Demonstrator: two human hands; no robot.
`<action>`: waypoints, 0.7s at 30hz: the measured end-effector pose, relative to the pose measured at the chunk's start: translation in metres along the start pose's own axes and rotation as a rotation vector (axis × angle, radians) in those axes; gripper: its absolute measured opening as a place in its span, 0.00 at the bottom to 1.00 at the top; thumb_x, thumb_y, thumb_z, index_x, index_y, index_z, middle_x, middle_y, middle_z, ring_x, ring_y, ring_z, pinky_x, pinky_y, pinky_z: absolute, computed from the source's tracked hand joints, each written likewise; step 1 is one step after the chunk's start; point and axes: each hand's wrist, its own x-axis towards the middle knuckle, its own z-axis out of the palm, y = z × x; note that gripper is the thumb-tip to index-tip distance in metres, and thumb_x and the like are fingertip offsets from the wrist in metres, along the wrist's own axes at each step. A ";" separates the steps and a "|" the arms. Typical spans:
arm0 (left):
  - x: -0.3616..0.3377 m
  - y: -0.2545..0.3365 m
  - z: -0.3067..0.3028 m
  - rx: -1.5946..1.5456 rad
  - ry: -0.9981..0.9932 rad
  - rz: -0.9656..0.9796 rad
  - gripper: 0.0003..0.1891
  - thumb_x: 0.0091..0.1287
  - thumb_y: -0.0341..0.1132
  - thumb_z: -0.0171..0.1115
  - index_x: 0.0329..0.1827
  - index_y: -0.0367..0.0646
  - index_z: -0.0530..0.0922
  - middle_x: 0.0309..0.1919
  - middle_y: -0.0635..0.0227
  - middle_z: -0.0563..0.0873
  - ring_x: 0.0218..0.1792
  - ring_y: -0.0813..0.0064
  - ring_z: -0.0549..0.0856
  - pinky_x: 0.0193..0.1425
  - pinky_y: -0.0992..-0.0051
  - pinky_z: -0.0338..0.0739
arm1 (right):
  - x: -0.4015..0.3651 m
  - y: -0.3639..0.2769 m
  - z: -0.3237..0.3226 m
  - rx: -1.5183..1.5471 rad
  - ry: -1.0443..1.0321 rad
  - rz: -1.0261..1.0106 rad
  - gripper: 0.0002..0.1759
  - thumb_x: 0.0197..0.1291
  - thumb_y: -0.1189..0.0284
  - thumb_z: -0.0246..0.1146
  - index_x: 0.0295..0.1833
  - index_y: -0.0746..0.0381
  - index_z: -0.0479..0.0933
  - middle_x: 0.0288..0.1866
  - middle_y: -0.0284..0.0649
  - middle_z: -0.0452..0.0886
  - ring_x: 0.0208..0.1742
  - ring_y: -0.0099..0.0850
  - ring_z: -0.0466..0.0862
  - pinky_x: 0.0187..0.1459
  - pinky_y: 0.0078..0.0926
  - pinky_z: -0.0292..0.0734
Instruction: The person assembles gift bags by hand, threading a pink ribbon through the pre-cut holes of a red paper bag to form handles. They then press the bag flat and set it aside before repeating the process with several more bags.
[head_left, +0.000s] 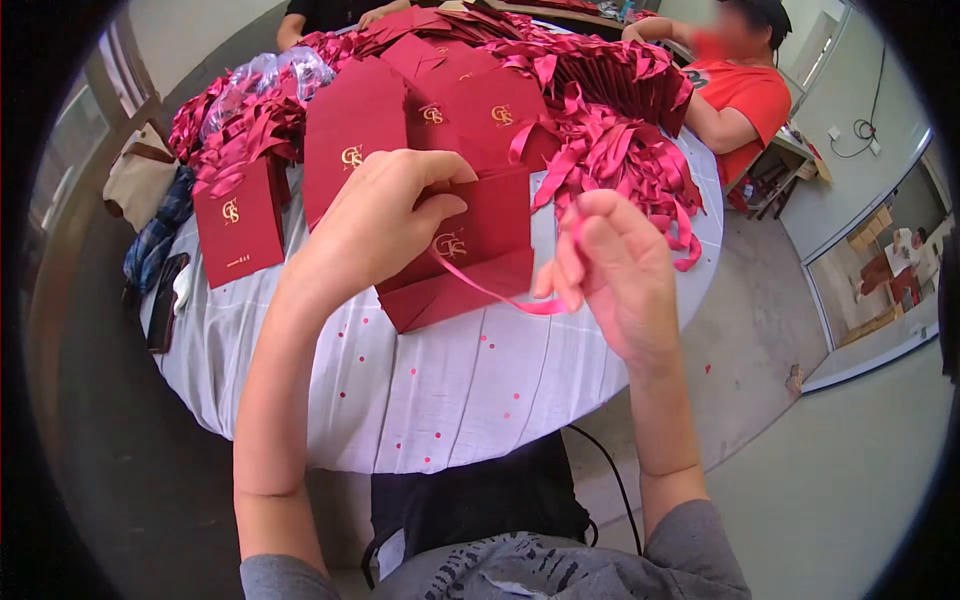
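A dark red paper gift bag [500,225] with a gold monogram lies tilted on the table in front of me. My left hand [390,215] is closed on its upper left part, index finger and thumb curled at the edge; the fingertips' exact hold is partly hidden. A pink ribbon [482,288] runs from the bag's left side, below my left thumb, across to the right. Its other end is pinched in my right hand [618,265], which is held to the right of the bag, apart from it. Other red bags [352,130] stand close behind.
A heap of pink ribbons [625,165] lies at the right, with stacked bags [610,75] behind it. A single bag [238,225] and a phone [167,302] are at the left. Small red dots speckle the white tablecloth [470,380]. A person in red [745,95] sits at the far right.
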 end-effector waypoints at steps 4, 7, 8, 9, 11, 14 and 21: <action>-0.002 -0.009 0.002 -0.138 -0.039 -0.086 0.09 0.60 0.22 0.60 0.43 0.31 0.78 0.30 0.62 0.83 0.33 0.77 0.80 0.41 0.76 0.75 | 0.004 0.013 0.002 -0.248 0.099 0.143 0.07 0.67 0.74 0.56 0.43 0.68 0.73 0.25 0.37 0.77 0.22 0.23 0.77 0.29 0.22 0.77; -0.004 -0.010 0.001 -0.237 -0.048 -0.132 0.08 0.61 0.21 0.59 0.43 0.31 0.78 0.31 0.66 0.83 0.34 0.82 0.79 0.42 0.78 0.75 | 0.006 0.018 0.006 -0.360 0.139 0.188 0.07 0.66 0.75 0.57 0.44 0.68 0.73 0.25 0.37 0.77 0.20 0.24 0.77 0.24 0.20 0.74; -0.005 -0.011 0.001 -0.286 -0.056 -0.131 0.08 0.61 0.21 0.59 0.43 0.31 0.78 0.31 0.67 0.82 0.35 0.83 0.78 0.43 0.79 0.75 | 0.007 0.020 0.008 -0.374 0.153 0.201 0.07 0.65 0.75 0.58 0.43 0.68 0.73 0.25 0.38 0.78 0.19 0.23 0.77 0.22 0.18 0.73; -0.005 -0.012 0.002 -0.290 -0.055 -0.134 0.08 0.61 0.21 0.59 0.43 0.31 0.78 0.31 0.67 0.82 0.35 0.83 0.78 0.43 0.79 0.75 | 0.007 0.022 0.009 -0.377 0.153 0.206 0.07 0.65 0.75 0.58 0.43 0.68 0.73 0.25 0.38 0.78 0.19 0.23 0.77 0.22 0.18 0.73; -0.006 -0.015 0.004 -0.308 -0.067 -0.134 0.08 0.61 0.21 0.59 0.43 0.30 0.78 0.32 0.68 0.83 0.35 0.83 0.78 0.44 0.79 0.75 | 0.007 0.025 0.013 -0.448 0.182 0.182 0.06 0.65 0.75 0.58 0.41 0.68 0.73 0.25 0.38 0.79 0.18 0.22 0.76 0.21 0.18 0.72; -0.009 -0.015 0.004 -0.298 -0.053 -0.123 0.08 0.61 0.20 0.58 0.42 0.30 0.78 0.31 0.67 0.83 0.35 0.83 0.79 0.44 0.79 0.75 | 0.008 0.027 0.018 -0.522 0.254 0.198 0.06 0.64 0.75 0.59 0.40 0.68 0.73 0.24 0.38 0.78 0.18 0.20 0.76 0.19 0.16 0.70; -0.012 -0.012 0.003 -0.322 -0.068 -0.157 0.07 0.61 0.20 0.57 0.42 0.30 0.78 0.30 0.68 0.83 0.34 0.83 0.79 0.44 0.79 0.75 | 0.010 0.033 0.027 -0.633 0.333 0.167 0.05 0.63 0.75 0.61 0.37 0.66 0.73 0.21 0.35 0.77 0.15 0.16 0.73 0.16 0.11 0.65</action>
